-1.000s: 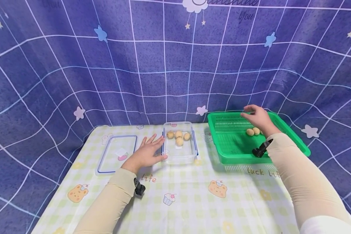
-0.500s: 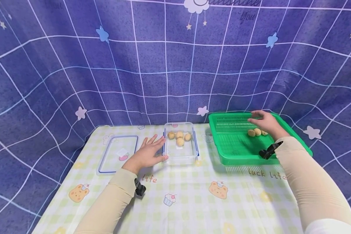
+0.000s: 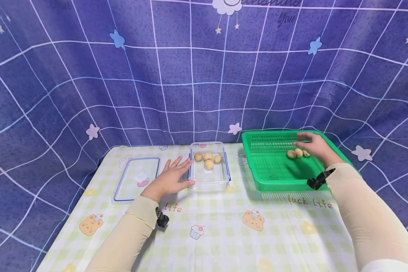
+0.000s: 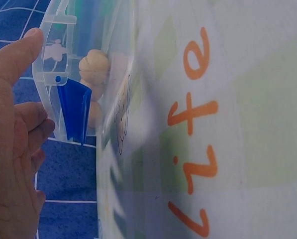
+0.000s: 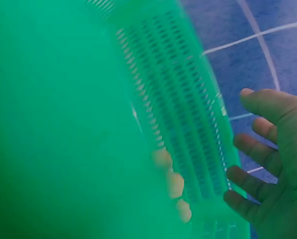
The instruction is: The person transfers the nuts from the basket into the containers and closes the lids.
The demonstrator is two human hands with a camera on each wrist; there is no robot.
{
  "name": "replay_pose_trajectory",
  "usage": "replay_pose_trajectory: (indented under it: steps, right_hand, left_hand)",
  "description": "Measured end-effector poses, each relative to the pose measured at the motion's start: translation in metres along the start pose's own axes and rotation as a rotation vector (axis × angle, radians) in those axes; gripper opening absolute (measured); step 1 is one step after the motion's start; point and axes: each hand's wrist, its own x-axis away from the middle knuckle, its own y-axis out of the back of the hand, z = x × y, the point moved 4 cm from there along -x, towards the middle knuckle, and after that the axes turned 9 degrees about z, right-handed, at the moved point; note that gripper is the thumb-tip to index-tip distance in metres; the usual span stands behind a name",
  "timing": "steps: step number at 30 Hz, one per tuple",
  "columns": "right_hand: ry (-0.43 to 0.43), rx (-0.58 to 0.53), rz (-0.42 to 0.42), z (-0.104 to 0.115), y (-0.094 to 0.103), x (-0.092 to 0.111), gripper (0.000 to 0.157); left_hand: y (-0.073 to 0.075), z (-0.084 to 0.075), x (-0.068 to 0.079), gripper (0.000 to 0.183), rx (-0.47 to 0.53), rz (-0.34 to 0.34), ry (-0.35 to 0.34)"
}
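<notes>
My left hand (image 3: pixel 171 177) has its fingers spread at the left side of a clear plastic food container (image 3: pixel 212 185). In the left wrist view, the thumb and fingertips lie right at the rim, on both sides of a blue clip (image 4: pixel 76 112). Several walnuts (image 3: pixel 209 164) sit inside, mostly toward the back. Over the right part of a green plastic basket (image 3: pixel 285 186) hovers my right hand (image 3: pixel 314 145), fingers loosely bent and nothing held. Below its fingers, 3 walnuts (image 3: pixel 298 152) lie in a row on the basket floor; the right wrist view shows them apart from the hand.
A clear lid with a blue seal (image 3: pixel 119 189) lies flat on the table to the left of the container. Under everything spreads a checked tablecloth (image 3: pixel 221 241) with printed cartoons. Behind the table hangs a blue curtain (image 3: pixel 176 94) with a white grid pattern.
Over the basket, my right hand has shifted to the right and slightly lower, uncovering a third walnut. The left hand has stayed at the container.
</notes>
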Motion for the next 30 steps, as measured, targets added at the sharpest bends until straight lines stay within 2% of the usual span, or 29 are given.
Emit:
replay_pose_trajectory:
  steps: [12, 18, 24, 30]
  right_hand:
    - [0.044, 0.0, 0.028, -0.019, -0.014, 0.0, 0.061]
    - [0.043, -0.015, 0.043, -0.019, -0.019, 0.001, 0.062]
    - [0.03, 0.001, 0.061, -0.013, -0.014, -0.001, 0.063]
    - [0.014, 0.019, 0.058, -0.002, 0.001, -0.003, 0.069]
  left_hand:
    - [-0.002, 0.006, -0.002, 0.081, -0.01, 0.0, 0.012]
    - [0.0, 0.006, -0.001, 0.081, -0.016, 0.002, 0.008]
    - [0.001, 0.004, -0.001, 0.082, -0.016, -0.005, -0.005]
    - [-0.002, 0.004, -0.002, 0.084, -0.014, -0.002, -0.008]
